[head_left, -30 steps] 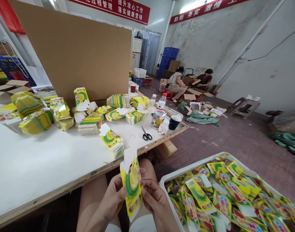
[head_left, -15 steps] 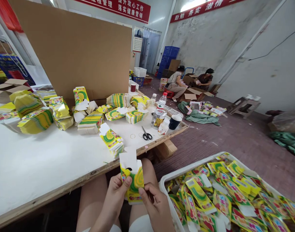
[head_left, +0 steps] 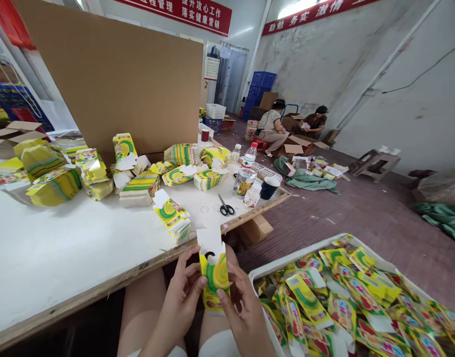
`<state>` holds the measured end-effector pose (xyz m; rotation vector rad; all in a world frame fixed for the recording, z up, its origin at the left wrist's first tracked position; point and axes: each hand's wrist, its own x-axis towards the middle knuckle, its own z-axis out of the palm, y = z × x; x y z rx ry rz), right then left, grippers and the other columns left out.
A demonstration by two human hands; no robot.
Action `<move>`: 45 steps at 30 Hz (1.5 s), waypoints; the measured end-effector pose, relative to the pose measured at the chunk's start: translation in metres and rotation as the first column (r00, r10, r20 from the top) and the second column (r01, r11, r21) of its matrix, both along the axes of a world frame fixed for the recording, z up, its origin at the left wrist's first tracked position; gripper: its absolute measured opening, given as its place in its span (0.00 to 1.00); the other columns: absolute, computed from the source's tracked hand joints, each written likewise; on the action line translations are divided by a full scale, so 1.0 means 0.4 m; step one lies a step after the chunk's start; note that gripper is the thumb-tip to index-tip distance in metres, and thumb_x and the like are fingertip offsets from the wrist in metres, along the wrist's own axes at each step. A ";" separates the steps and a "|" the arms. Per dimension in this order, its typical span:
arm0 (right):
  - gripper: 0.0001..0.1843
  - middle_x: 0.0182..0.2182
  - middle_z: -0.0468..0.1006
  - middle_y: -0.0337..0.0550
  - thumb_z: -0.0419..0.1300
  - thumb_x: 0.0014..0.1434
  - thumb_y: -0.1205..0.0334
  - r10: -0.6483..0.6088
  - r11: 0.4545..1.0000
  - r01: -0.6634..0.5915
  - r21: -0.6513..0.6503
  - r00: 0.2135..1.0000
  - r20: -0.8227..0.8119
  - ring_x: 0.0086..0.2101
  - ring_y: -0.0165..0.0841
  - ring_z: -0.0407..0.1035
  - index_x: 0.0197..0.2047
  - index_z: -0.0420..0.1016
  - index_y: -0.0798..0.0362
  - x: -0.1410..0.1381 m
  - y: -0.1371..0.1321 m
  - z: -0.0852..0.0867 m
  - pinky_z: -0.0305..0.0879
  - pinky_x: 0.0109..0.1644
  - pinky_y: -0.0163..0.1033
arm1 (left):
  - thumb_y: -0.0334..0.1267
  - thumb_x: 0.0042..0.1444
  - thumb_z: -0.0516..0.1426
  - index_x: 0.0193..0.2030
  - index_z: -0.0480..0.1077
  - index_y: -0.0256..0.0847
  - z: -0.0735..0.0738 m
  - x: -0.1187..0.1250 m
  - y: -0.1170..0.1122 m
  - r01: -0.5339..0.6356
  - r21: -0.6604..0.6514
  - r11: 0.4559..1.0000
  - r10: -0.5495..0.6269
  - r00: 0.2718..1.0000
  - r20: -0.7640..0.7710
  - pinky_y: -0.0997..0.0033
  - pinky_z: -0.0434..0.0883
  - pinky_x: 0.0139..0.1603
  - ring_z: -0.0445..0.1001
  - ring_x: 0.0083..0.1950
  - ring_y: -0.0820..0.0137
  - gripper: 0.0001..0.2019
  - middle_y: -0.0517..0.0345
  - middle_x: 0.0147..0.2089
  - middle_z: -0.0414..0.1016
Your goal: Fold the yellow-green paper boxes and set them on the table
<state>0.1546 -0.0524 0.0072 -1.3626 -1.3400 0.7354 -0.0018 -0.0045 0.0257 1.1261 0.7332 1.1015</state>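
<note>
Both hands hold a small yellow and green printed carton [head_left: 214,272] above my lap, just below the table's front edge. My left hand [head_left: 182,297] pinches its left side with thumb and fingers. My right hand [head_left: 242,310] grips its right side, thumb on the front face. The carton stands upright and its white top flaps [head_left: 210,240] stick up open. A low stack of flat cartons [head_left: 173,215] of the same print lies on the white table [head_left: 63,248] close by.
A white tray [head_left: 272,267] at my right is heaped with several flat cartons. Piles of cartons, scissors [head_left: 224,206], bottles and a dark cup [head_left: 269,188] lie farther back on the table before a cardboard sheet [head_left: 115,74]. Two people sit on the floor far off.
The carton has turned from edge-on to face-on and opened into a box shape, shifting slightly right. Both hands have changed their grip on its sides.
</note>
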 end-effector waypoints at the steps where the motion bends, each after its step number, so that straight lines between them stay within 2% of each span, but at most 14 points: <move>1: 0.27 0.59 0.72 0.51 0.58 0.64 0.55 0.028 1.000 -0.028 -0.006 1.000 0.002 0.53 0.41 0.72 0.65 0.64 0.48 0.005 0.001 0.003 0.73 0.53 0.39 | 0.42 0.64 0.56 0.64 0.53 0.48 0.002 -0.006 0.004 0.028 0.006 1.000 -0.028 1.000 -0.013 0.64 0.72 0.53 0.77 0.54 0.60 0.25 0.46 0.54 0.79; 6: 0.26 0.56 0.75 0.51 0.56 0.67 0.56 0.103 0.992 -0.106 -0.074 0.993 -0.051 0.52 0.39 0.73 0.67 0.60 0.47 0.020 0.006 0.042 0.70 0.55 0.41 | 0.43 0.63 0.57 0.65 0.58 0.47 0.020 -0.030 0.012 0.133 -0.002 0.991 -0.133 0.991 -0.035 0.65 0.72 0.51 0.77 0.53 0.59 0.24 0.47 0.52 0.80; 9: 0.25 0.47 0.79 0.49 0.56 0.67 0.56 0.117 0.985 -0.128 -0.113 0.988 -0.103 0.45 0.37 0.75 0.65 0.61 0.48 0.018 0.002 0.066 0.72 0.50 0.39 | 0.43 0.64 0.56 0.63 0.59 0.48 0.029 -0.035 0.012 0.194 -0.014 0.981 -0.194 0.981 -0.010 0.67 0.71 0.50 0.77 0.51 0.60 0.22 0.49 0.51 0.80; 15: 0.27 0.41 0.80 0.44 0.58 0.65 0.55 0.125 0.978 -0.150 -0.143 0.977 -0.171 0.36 0.35 0.74 0.65 0.59 0.46 0.018 -0.001 0.099 0.70 0.44 0.37 | 0.43 0.63 0.57 0.58 0.61 0.46 0.037 -0.036 0.013 0.258 -0.029 0.966 -0.258 0.966 0.014 0.68 0.71 0.45 0.78 0.45 0.62 0.18 0.49 0.45 0.80; 20: 0.16 0.33 0.77 0.38 0.59 0.63 0.53 0.143 0.971 -0.174 -0.161 0.972 -0.189 0.34 0.33 0.71 0.52 0.69 0.46 0.031 0.008 0.123 0.67 0.38 0.33 | 0.40 0.61 0.60 0.50 0.63 0.46 0.029 -0.026 0.000 0.320 -0.046 0.946 -0.311 0.940 0.137 0.70 0.70 0.42 0.77 0.45 0.64 0.13 0.52 0.44 0.79; 24: 0.11 0.31 0.74 0.38 0.56 0.65 0.52 0.184 0.972 -0.194 -0.135 0.980 -0.079 0.32 0.33 0.69 0.41 0.72 0.50 0.041 0.022 0.132 0.65 0.35 0.34 | 0.38 0.61 0.60 0.46 0.63 0.46 0.027 -0.018 -0.011 0.382 -0.028 0.924 -0.375 0.915 0.147 0.70 0.69 0.43 0.76 0.48 0.64 0.10 0.53 0.46 0.77; 27: 0.15 0.29 0.71 0.39 0.53 0.67 0.52 0.145 0.986 -0.143 -0.081 0.989 0.014 0.30 0.33 0.67 0.35 0.73 0.51 0.045 0.029 0.130 0.63 0.34 0.35 | 0.39 0.62 0.59 0.51 0.62 0.46 0.028 -0.020 -0.012 0.382 -0.039 0.924 -0.377 0.921 0.096 0.68 0.69 0.44 0.75 0.47 0.64 0.13 0.50 0.47 0.77; 29: 0.16 0.29 0.72 0.41 0.53 0.67 0.52 0.123 0.992 -0.121 -0.035 0.991 0.045 0.31 0.35 0.68 0.32 0.74 0.51 0.046 0.028 0.124 0.64 0.35 0.36 | 0.39 0.62 0.59 0.60 0.56 0.48 0.029 -0.022 -0.010 0.359 -0.065 0.931 -0.355 0.932 0.069 0.67 0.69 0.45 0.76 0.46 0.63 0.23 0.49 0.48 0.77; 32: 0.11 0.34 0.75 0.44 0.56 0.66 0.53 0.089 0.996 -0.090 -0.029 0.995 -0.035 0.36 0.36 0.71 0.40 0.75 0.50 0.044 0.021 0.106 0.67 0.41 0.37 | 0.40 0.60 0.61 0.70 0.44 0.50 0.031 -0.024 -0.006 0.373 -0.083 0.924 -0.369 0.928 0.053 0.63 0.70 0.49 0.77 0.49 0.60 0.37 0.47 0.48 0.78; 34: 0.14 0.39 0.76 0.44 0.58 0.65 0.53 0.036 0.998 -0.045 -0.052 0.986 -0.161 0.39 0.37 0.72 0.52 0.69 0.47 0.043 0.017 0.093 0.70 0.44 0.39 | 0.40 0.60 0.61 0.70 0.48 0.48 0.031 -0.023 -0.003 0.402 -0.076 0.913 -0.400 0.916 0.034 0.61 0.70 0.50 0.76 0.52 0.58 0.36 0.45 0.50 0.78; 36: 0.20 0.42 0.77 0.44 0.59 0.64 0.53 -0.017 0.998 0.004 -0.062 0.977 -0.215 0.40 0.37 0.73 0.58 0.63 0.45 0.044 0.015 0.083 0.71 0.45 0.39 | 0.39 0.60 0.61 0.67 0.57 0.47 0.028 -0.020 -0.002 0.389 -0.059 0.920 -0.389 0.921 0.001 0.61 0.70 0.51 0.76 0.52 0.58 0.30 0.45 0.52 0.77; 39: 0.14 0.43 0.77 0.46 0.56 0.66 0.51 0.020 1.000 -0.018 0.020 0.994 -0.105 0.43 0.38 0.73 0.52 0.73 0.45 0.053 0.020 0.085 0.70 0.48 0.40 | 0.38 0.60 0.61 0.61 0.64 0.46 0.024 -0.016 0.000 0.310 -0.020 0.951 -0.310 0.950 -0.036 0.67 0.71 0.49 0.75 0.53 0.59 0.23 0.46 0.53 0.78; 42: 0.18 0.41 0.76 0.47 0.52 0.67 0.49 0.067 0.991 -0.070 0.116 0.997 0.030 0.45 0.40 0.70 0.45 0.81 0.47 0.066 0.025 0.100 0.68 0.49 0.41 | 0.38 0.61 0.59 0.58 0.66 0.45 0.026 -0.012 0.002 0.267 0.006 0.964 -0.266 0.962 -0.060 0.71 0.72 0.44 0.76 0.52 0.60 0.19 0.47 0.53 0.78; 45: 0.17 0.35 0.75 0.44 0.57 0.64 0.50 0.067 0.998 -0.068 0.008 0.992 0.110 0.35 0.37 0.69 0.49 0.80 0.48 0.069 0.025 0.112 0.67 0.39 0.38 | 0.36 0.61 0.59 0.59 0.66 0.44 0.031 -0.009 0.004 0.246 0.008 0.969 -0.244 0.964 -0.102 0.72 0.73 0.42 0.79 0.47 0.63 0.19 0.47 0.52 0.78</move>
